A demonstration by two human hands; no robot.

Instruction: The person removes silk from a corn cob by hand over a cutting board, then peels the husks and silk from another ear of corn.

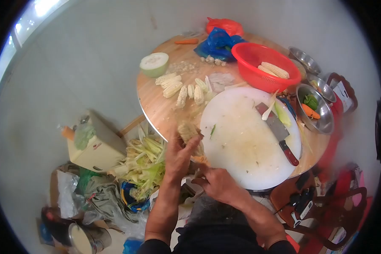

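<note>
My left hand is wrapped round a pale corn cob, held upright at the table's near edge, left of the round white cutting board. Just below it my right hand is closed, its fingers curled near the cob's lower end; what they grip is partly hidden and too blurred to name. A cleaver with a dark red handle lies on the board's right side, beside a piece of green husk. Several peeled corn cobs rest on the table beyond my left hand.
A red basin with corn cobs stands at the back right, beside metal bowls of vegetables. A cut melon and a blue bag sit at the back. Husks are piled low left, near a cream bin.
</note>
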